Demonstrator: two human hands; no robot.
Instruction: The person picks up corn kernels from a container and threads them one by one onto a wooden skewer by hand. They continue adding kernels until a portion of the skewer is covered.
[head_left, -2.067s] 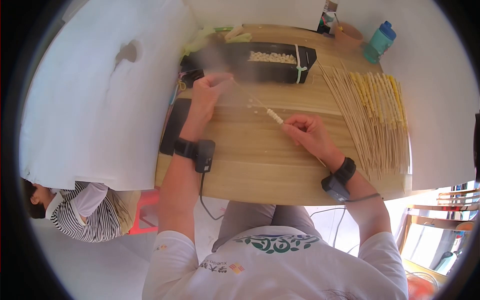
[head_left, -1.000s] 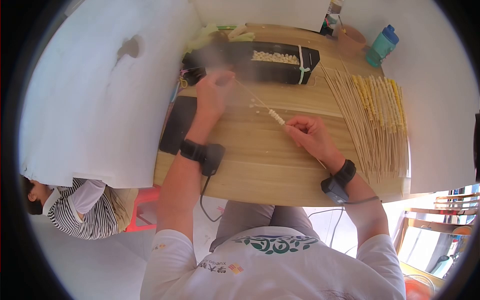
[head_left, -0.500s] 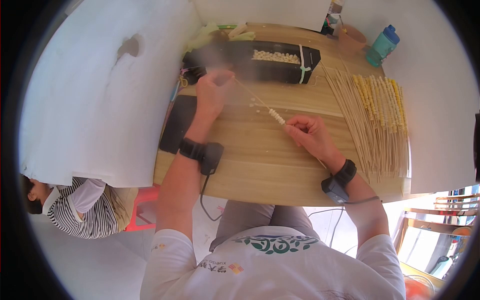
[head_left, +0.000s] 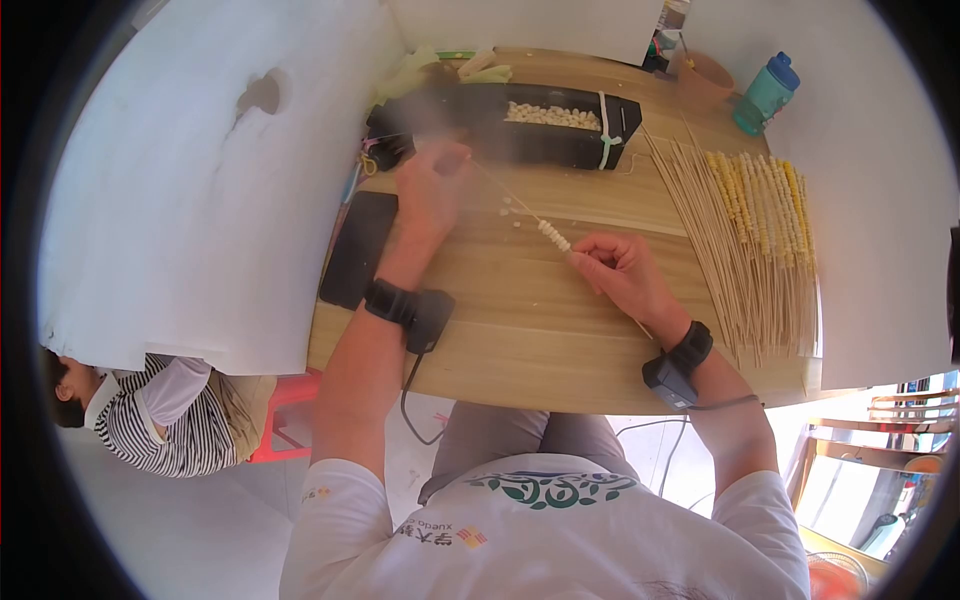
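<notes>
My right hand [head_left: 622,275] pinches a thin wooden skewer [head_left: 500,187] that slants up to the left across the table. A short row of small cream-coloured pieces [head_left: 554,235] is threaded on it just beyond my fingertips. At the skewer's far tip, my left hand [head_left: 433,188] has its thumb and fingers closed together; anything between them is hidden by blur. Just behind that hand lies a long black box [head_left: 560,150], with many loose cream pieces [head_left: 553,115] in its open part. A few stray pieces lie on the wood near the skewer.
Many skewers [head_left: 715,250] lie fanned out at the right, several loaded with yellow and white pieces [head_left: 765,205]. A teal bottle [head_left: 767,95] and a brown pot [head_left: 703,78] stand at the back right. A dark flat object [head_left: 360,250] lies left. Another person [head_left: 165,415] sits beyond the partition.
My left hand has shifted slightly right and down beside the skewer's tip. My right hand keeps its grip in nearly the same place.
</notes>
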